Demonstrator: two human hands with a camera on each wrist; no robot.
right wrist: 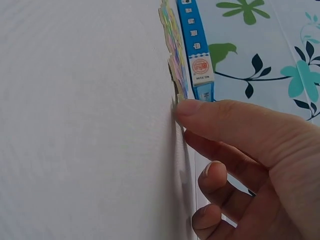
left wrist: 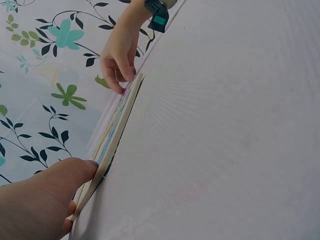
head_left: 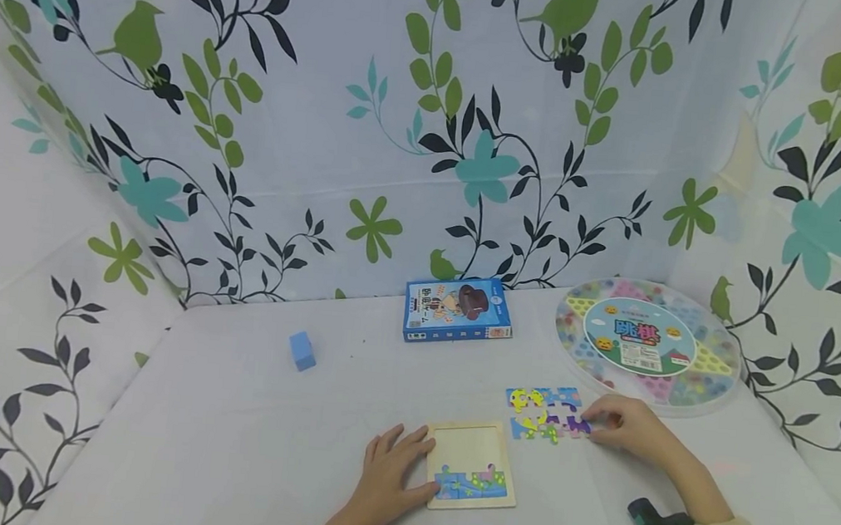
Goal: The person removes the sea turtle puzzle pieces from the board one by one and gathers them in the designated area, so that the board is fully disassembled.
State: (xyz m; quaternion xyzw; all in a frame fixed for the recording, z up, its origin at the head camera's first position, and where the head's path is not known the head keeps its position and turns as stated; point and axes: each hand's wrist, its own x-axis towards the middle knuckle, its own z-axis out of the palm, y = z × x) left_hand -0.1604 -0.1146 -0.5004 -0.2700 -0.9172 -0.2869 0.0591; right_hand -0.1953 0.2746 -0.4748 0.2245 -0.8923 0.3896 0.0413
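Note:
A square wooden puzzle tray (head_left: 468,446) lies on the table, with several blue joined pieces (head_left: 472,485) along its near side. My left hand (head_left: 389,472) holds the tray by its left edge; in the left wrist view the thumb (left wrist: 82,170) presses on the rim, other fingertips at the side. Right of the tray lies a cluster of loose jigsaw pieces (head_left: 538,399). At its right end my right hand (head_left: 631,429) pinches a purple jigsaw piece (head_left: 577,425) between thumb and forefinger, its remaining fingers loosely curled. The fingertips partly hide that piece.
A blue game box (head_left: 454,309) lies at the back middle. To its right is a round Chinese checkers board (head_left: 646,341), just beyond my right hand. A small blue block (head_left: 303,351) stands at the left. Patterned cloth (head_left: 313,120) rises behind the table.

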